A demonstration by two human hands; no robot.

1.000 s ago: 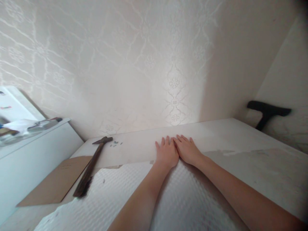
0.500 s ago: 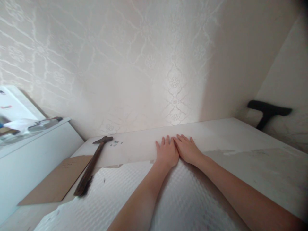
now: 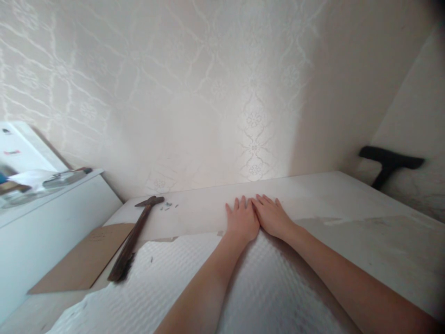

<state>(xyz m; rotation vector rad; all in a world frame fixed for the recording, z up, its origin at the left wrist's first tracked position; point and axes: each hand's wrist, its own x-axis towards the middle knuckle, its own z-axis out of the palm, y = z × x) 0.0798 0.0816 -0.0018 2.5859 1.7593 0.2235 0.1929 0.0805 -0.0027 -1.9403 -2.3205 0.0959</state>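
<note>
My left hand lies flat on a white surface, fingers spread and pointing toward the wall. Beside it, touching its thumb side, my right hand also rests flat with fingers stretched out. Neither hand holds anything. Under my forearms lies a white quilted, bumpy sheet, its far edge ragged. To the left is a hammer with a dark wooden handle, its handle end over the sheet's edge. Several small metal pieces, perhaps nails, are scattered by the hammer head.
A piece of brown cardboard lies left of the hammer. Further left stands a white cabinet with clutter on top. Patterned wallpaper covers the wall behind. At the right is a black T-shaped object.
The view has shifted very slightly. Both hands stay flat in the same place, and the hammer and small metal pieces have not moved.
</note>
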